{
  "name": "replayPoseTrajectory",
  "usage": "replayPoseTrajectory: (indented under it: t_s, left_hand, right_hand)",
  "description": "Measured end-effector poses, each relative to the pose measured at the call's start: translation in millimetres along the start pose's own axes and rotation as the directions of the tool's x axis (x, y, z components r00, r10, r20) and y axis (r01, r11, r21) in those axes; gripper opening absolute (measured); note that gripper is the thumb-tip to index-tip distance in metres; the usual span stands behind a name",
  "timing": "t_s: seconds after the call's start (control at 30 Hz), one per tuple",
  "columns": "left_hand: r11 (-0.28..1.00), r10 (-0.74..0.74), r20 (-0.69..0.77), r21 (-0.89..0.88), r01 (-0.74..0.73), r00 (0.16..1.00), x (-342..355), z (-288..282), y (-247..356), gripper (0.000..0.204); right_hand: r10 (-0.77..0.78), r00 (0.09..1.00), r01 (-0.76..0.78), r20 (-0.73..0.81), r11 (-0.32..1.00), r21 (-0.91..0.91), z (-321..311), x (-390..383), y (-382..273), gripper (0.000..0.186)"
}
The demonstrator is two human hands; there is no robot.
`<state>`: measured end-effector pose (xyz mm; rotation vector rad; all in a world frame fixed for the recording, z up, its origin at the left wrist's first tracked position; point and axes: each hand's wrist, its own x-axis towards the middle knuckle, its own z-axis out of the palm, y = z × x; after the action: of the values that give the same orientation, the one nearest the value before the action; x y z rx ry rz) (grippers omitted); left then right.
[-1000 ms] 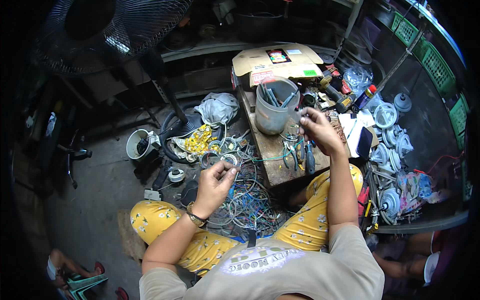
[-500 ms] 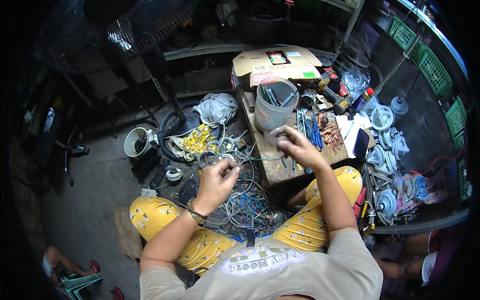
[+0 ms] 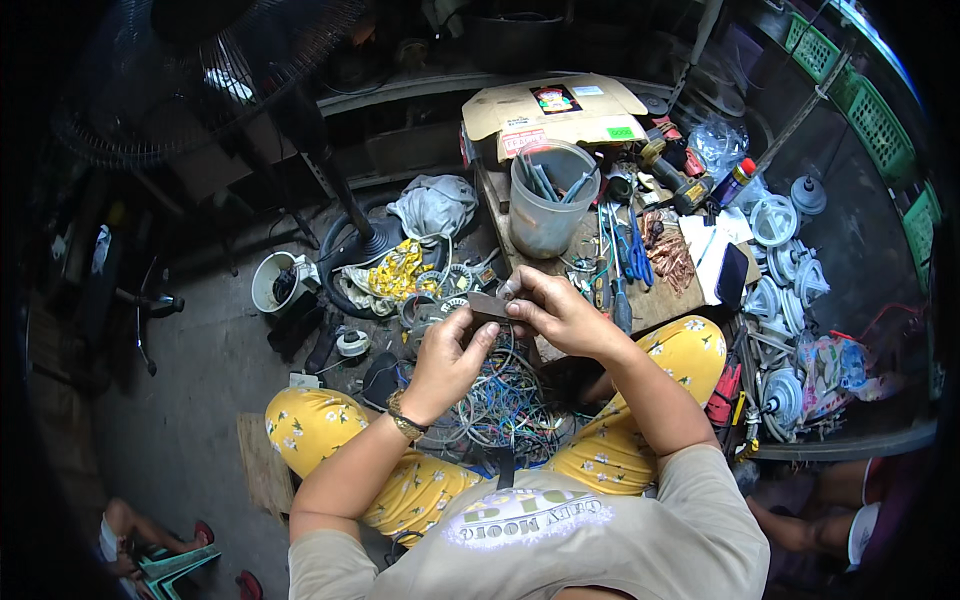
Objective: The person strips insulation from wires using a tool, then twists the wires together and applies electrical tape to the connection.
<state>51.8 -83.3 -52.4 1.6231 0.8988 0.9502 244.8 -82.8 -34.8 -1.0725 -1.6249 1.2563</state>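
Note:
My left hand (image 3: 447, 358) is closed, thumb and fingers pinching one end of a small flat brown-grey piece (image 3: 488, 305). My right hand (image 3: 556, 312) meets it from the other side, its fingers and thumb closed on the opposite end. What the piece is made of cannot be made out; any thin wire between the fingertips is too small to see. Both hands are over a tangled heap of coloured wires (image 3: 507, 400) on the floor between my knees. Just beyond the right hand, a translucent plastic bucket (image 3: 545, 225) holding flat strips stands on a low wooden bench (image 3: 655, 308).
On the bench lie blue-handled scissors (image 3: 637, 250), a screwdriver (image 3: 621, 300), copper wire (image 3: 668, 252), a phone (image 3: 731, 275) and a power drill (image 3: 690, 192). A cardboard box (image 3: 490, 105) stands behind. Left are a white pail (image 3: 262, 290) and a standing fan (image 3: 335, 180); grey plastic parts (image 3: 783, 300) pile up right.
My right hand has come down and left from beside the bucket to meet my left hand. The left hand has shifted slightly right. Both now hold the flat piece between them.

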Motion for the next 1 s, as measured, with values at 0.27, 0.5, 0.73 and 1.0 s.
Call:
replayPoseTrajectory:
  t_s: [0.27, 0.5, 0.73, 1.0]
  left_hand:
    - [0.976, 0.096, -0.075, 0.201, -0.080, 0.992, 3, 1, 11, 0.009]
    - [1.000, 0.006, -0.063, 0.018, -0.005, 0.998, -6, 5, 0, 0.010]
    - [0.983, 0.024, -0.031, 0.181, -0.018, 0.999, 2, -4, 7, 0.008]
    - [0.935, 0.108, 0.010, 0.340, -0.105, 0.994, 3, -5, 19, 0.006]
  right_hand:
    - [0.129, 0.991, -0.134, 0.035, 0.956, 0.262, -5, -2, -10, 0.008]
    - [0.125, 0.943, 0.006, -0.308, 0.921, 0.391, -69, -5, -21, 0.026]
    - [0.207, 0.975, -0.200, -0.076, 0.976, 0.086, -22, -1, -24, 0.024]
    - [0.319, 0.948, -0.316, -0.009, 0.943, 0.108, -16, 0, -24, 0.022]
